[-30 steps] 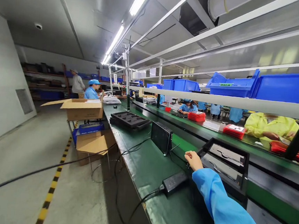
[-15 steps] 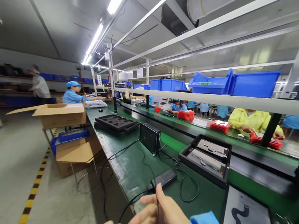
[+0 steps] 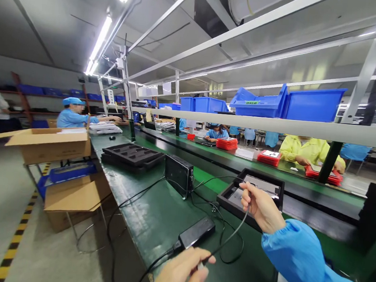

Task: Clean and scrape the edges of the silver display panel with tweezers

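Note:
A thin black cable (image 3: 234, 233) runs between my two hands. My right hand (image 3: 263, 207), in a blue sleeve, is raised in front of the black foam tray (image 3: 224, 199) and pinches the cable between thumb and fingers. From there the cable loops left towards an upright black metal box (image 3: 178, 175). Low at the front, my left hand (image 3: 181, 272) is closed on the cable's end, where a small light-coloured tip shows between thumb and forefinger. Just beyond the left hand, a black power adapter (image 3: 197, 232) lies on the green bench (image 3: 144, 225) with its thick cord plugged in.
Black foam trays (image 3: 132, 153) lie stacked on the bench's far left. Cardboard boxes (image 3: 51, 144) stand beside the bench. Blue bins (image 3: 314, 104) sit on the shelf above. Across the line, a person in yellow (image 3: 305, 151) handles red trays (image 3: 323, 174); another in blue (image 3: 74, 115) sits at left.
My right hand has gone up and away to the right, drawing the cable with it. My left hand has come further into view, holding the cable's end. The view has turned slightly right.

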### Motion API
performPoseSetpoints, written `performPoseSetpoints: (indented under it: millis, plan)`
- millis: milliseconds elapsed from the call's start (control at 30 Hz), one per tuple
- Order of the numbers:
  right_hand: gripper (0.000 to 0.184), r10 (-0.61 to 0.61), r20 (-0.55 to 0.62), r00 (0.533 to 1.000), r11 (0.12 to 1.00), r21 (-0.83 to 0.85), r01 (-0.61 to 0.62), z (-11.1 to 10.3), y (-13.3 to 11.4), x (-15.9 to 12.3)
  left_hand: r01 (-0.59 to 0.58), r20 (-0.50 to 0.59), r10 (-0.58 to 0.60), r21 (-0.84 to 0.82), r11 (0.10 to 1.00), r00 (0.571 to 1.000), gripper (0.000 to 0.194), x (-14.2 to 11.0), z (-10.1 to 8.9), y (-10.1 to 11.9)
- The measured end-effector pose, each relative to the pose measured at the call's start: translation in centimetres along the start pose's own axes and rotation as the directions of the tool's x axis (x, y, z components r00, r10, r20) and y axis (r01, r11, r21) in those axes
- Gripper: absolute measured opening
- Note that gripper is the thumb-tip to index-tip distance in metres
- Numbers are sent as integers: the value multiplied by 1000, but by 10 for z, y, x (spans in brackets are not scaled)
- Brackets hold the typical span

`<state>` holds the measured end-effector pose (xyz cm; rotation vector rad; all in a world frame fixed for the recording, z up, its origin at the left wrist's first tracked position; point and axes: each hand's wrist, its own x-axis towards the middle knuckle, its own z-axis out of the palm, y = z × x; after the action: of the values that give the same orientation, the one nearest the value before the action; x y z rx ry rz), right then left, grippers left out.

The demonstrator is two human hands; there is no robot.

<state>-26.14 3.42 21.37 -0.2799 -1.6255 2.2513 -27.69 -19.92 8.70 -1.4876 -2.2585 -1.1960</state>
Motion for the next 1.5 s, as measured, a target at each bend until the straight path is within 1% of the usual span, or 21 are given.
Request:
performPoseSetpoints:
  millis: [67,133,200,267,333,433,533,633,700,733,800,867,933,1000,1067,1200,1267,1333,1367,1433,1500]
  plan:
    - [20,21,-11,1000,1000,-8,-21,7,2,22,-34,-68,45,152,988,997,44,20,-22,-5]
    - [23,50,-7,999,998,-28,-50,16,7,46,-60,-166,137,402,914,977,43,45,-48,-13]
    - [28,83,11,996,995,-61,-83,25,12,70,-68,-236,287,651,756,929,43,75,-73,-28]
    - [38,110,42,993,989,-104,-105,32,18,91,-43,-216,361,806,590,907,43,109,-96,-47]
    - [49,130,82,988,981,-152,-117,35,25,105,-1,-239,357,830,558,903,42,146,-114,-69]
    - [51,155,153,976,966,-229,-117,29,37,110,42,-254,326,841,539,910,41,202,-128,-104]
    - [46,184,227,956,945,-310,-109,10,50,100,82,-253,259,845,528,932,37,248,-131,-142]
    - [51,231,270,935,918,-379,-117,-20,58,86,181,-273,118,848,497,955,25,269,-139,-188]
    - [62,260,265,928,896,-424,-130,-41,63,78,334,-358,-28,835,437,933,19,268,-152,-222]
    - [66,274,253,928,884,-447,-139,-51,65,74,429,-421,-110,816,389,900,19,263,-159,-239]
    - [69,307,226,925,858,-486,-166,-65,73,68,586,-530,-255,764,270,808,19,248,-172,-271]
    - [70,345,209,915,837,-509,-200,-72,82,63,664,-580,-365,729,167,729,19,230,-179,-296]
    - [71,383,208,900,817,-531,-225,-73,90,59,682,-582,-444,724,99,682,20,211,-180,-314]
    - [72,409,208,889,793,-562,-233,-71,94,55,676,-566,-499,735,55,656,21,191,-178,-324]
    - [73,418,204,885,771,-595,-227,-70,94,52,663,-553,-536,749,16,638,22,167,-179,-326]
    - [71,426,212,879,738,-644,-202,-70,93,48,608,-492,-614,793,-24,617,17,112,-181,-307]
    - [65,439,232,868,720,-669,-185,-69,96,46,570,-436,-646,821,-2,626,15,89,-169,-291]
    - [53,436,237,868,679,-719,-145,-67,102,45,523,-358,-652,849,70,668,15,77,-144,-275]
    - [45,410,225,884,635,-766,-100,-65,105,45,497,-306,-653,859,124,692,17,75,-127,-268]
    - [28,280,180,943,479,-877,25,-63,113,48,454,-196,-659,857,245,726,17,78,-89,-257]
    - [16,112,129,985,305,-948,90,-60,122,51,419,-119,-647,845,332,753,18,88,-56,-250]
